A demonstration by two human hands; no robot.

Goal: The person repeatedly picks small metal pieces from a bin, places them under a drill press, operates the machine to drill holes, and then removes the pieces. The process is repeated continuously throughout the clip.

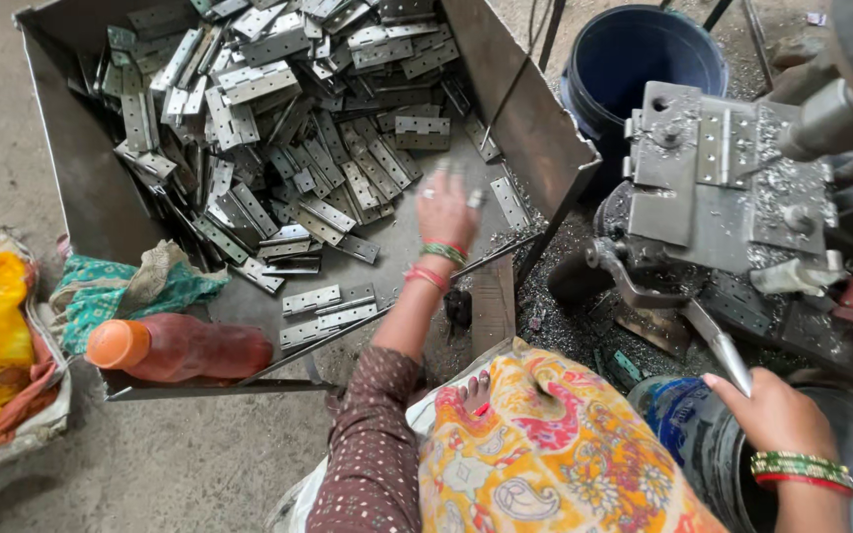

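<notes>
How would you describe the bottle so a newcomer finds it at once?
Start at the big grey sheet-metal bin heaped with steel hinges. At its near left corner, beside a crumpled teal cloth, lies the reddish plastic bottle on its side, the only orange-capped thing there.

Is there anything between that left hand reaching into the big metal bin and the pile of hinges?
Nothing visible. The left hand hovers, blurred, over the bare bin floor, with loose hinges lying open just beyond its fingers. The bin's walls stand off to the sides, not across its path.
</notes>
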